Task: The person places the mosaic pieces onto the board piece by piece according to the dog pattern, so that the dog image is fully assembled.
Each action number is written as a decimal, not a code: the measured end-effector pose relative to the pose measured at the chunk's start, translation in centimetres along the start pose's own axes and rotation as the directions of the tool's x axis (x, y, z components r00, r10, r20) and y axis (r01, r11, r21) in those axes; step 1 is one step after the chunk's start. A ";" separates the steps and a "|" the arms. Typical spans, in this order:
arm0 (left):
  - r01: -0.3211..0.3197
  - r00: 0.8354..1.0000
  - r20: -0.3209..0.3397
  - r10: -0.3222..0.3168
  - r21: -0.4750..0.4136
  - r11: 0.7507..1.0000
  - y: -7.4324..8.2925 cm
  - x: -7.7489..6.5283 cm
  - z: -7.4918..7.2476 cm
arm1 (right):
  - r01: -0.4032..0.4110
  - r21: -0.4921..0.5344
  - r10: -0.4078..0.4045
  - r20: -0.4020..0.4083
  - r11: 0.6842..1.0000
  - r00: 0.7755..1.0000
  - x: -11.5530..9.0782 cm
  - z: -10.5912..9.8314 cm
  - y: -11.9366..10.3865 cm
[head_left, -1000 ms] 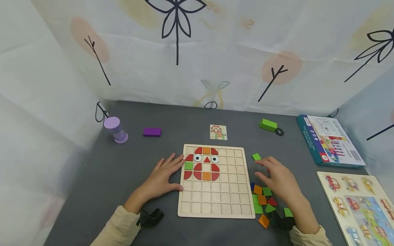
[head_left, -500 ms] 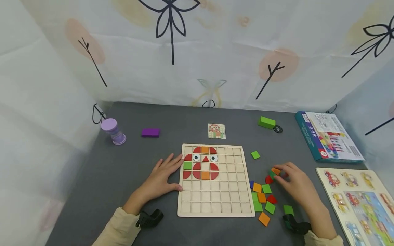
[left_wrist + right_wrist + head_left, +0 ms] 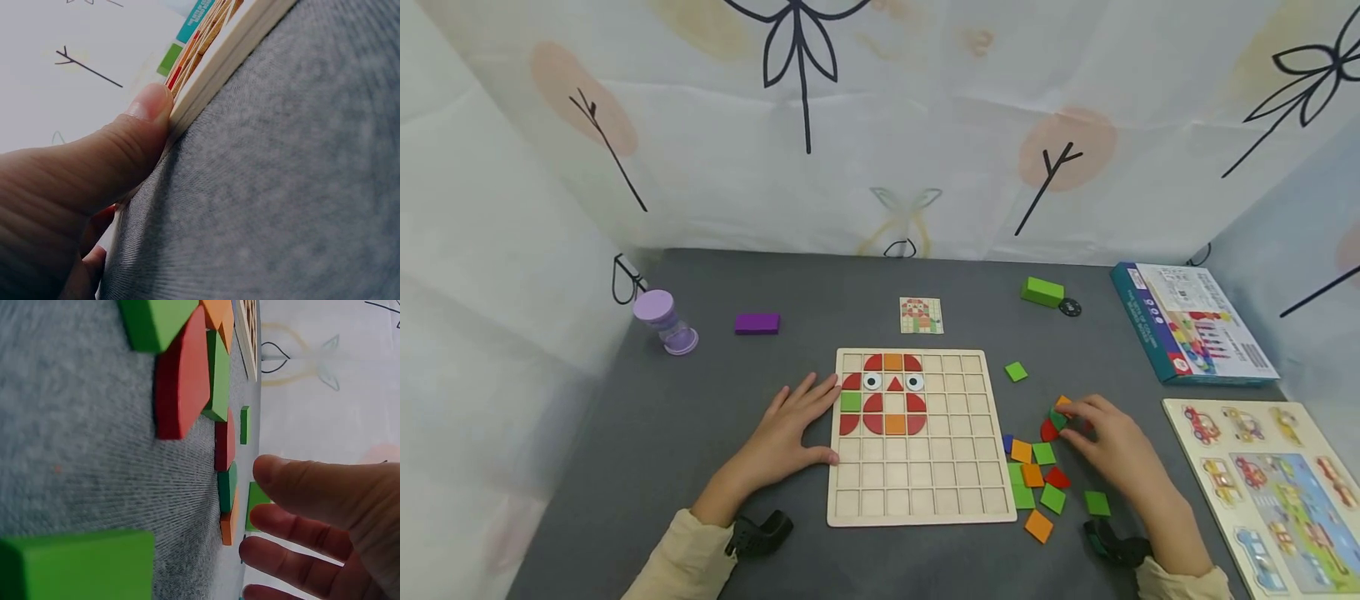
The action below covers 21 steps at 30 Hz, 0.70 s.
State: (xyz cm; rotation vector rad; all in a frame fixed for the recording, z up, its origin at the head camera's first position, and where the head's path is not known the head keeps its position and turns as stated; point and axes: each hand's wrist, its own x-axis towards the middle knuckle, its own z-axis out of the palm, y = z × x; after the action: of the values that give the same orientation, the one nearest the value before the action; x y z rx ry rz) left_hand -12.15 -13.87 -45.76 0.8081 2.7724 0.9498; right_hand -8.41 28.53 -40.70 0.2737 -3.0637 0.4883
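Observation:
A wooden grid board (image 3: pixel 925 483) lies flat on the table, with red, orange, green and eye pieces forming a figure in its upper left cells. My left hand (image 3: pixel 790 429) rests at the board's left edge with fingers spread. In the left wrist view the thumb (image 3: pixel 150 103) touches the board's side. To the right of the board, my right hand (image 3: pixel 1108 437) hovers beside a dark green piece (image 3: pixel 227 487), a red piece (image 3: pixel 225 440) and an orange piece (image 3: pixel 230 522). The right wrist view shows nothing between its thumb and fingers.
Loose coloured pieces (image 3: pixel 1032 476) lie along the board's right side, and a lone green tile (image 3: pixel 1016 372) sits above them. A pattern card (image 3: pixel 921 316) lies behind the board. A box (image 3: pixel 1202 325) and a picture puzzle board (image 3: pixel 1217 508) stand at the right.
My right hand has left the lone green tile and moved right and nearer me, beside the red, dark green and orange pieces. The left hand stays at the board's edge.

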 end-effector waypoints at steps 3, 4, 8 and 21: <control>0.001 1.000 0.000 -0.001 -0.004 1.000 0.1 0.0 -0.1 | 0.002 -0.005 -0.002 0.003 1.000 1.000 0.1 0.0 0.0; 0.000 1.000 -0.001 0.000 -0.003 1.000 0.1 -0.1 -0.1 | 0.004 -0.009 -0.004 0.001 1.000 1.000 0.1 0.1 0.0; -0.009 1.000 -0.014 0.009 -0.008 1.000 0.1 -0.1 -0.1 | 0.029 -0.025 -0.029 0.009 0.999 1.000 0.0 0.2 -0.1; -0.003 1.000 -0.006 0.003 0.003 1.000 -0.1 0.0 0.0 | 0.027 0.007 -0.028 0.203 1.000 0.979 -1.2 0.9 -1.5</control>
State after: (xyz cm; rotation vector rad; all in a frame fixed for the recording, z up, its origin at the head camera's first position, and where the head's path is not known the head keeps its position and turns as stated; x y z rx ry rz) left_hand -12.15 -13.93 -45.86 0.8115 2.7791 0.9509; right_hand -6.99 27.01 -41.16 0.3886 -3.2508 0.4956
